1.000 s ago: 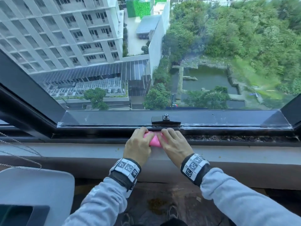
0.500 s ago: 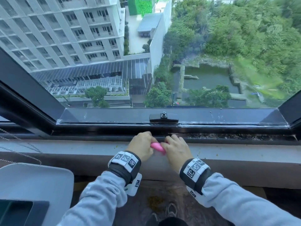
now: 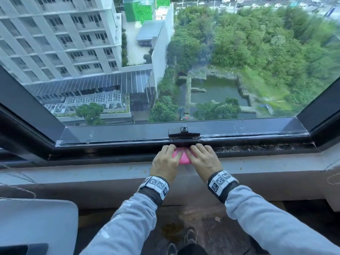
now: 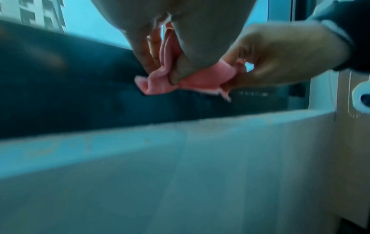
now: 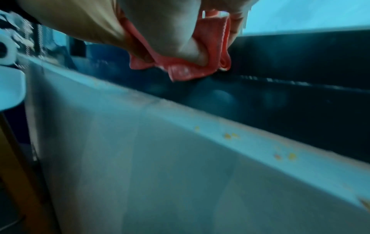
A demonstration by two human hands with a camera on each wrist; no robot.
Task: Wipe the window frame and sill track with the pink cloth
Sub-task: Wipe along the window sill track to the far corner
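1. At the far left we see a pale, smooth rounded seat (image 3: pixel 36 223) below the sill, and thin beaded cords (image 3: pixel 18 188) draped over the ledge's left end.
2. Our window frame (image 3: pixel 110 134) is dark, glossy metal with straight, mitred corners; a black latch (image 3: pixel 184 133) sits on its bottom rail, about midway along.
3. Our left hand (image 3: pixel 166 162) lies knuckles-up, fingers bent over the pink cloth (image 3: pixel 181 157), thumb tucked beneath; the left wrist view shows the thumb (image 4: pixel 192 52) and fingers pinching soft folds of it.
4. The pink cloth is bunched into a small, wrinkled wad of ribbed, fuzzy fabric. It sits between our two hands at the near edge of the sill track (image 3: pixel 257 149), directly below the latch. Its long axis runs left to right along the track, with loose folded ends hanging downward in both wrist views.
5. Our right hand (image 3: pixel 203 161) mirrors the left, fingers curled over the cloth's right side and reaching towards the frame; the right wrist view shows its thumb (image 5: pixel 180 41) pressed into the folds, so it grips the cloth.
6. Right of our hands, the sill track is a narrow dark channel speckled with gritty dirt.
7. The grey stone ledge (image 3: pixel 266 164) in front is matte and flat, dotted with small yellowish crumbs (image 5: pixel 228 135).
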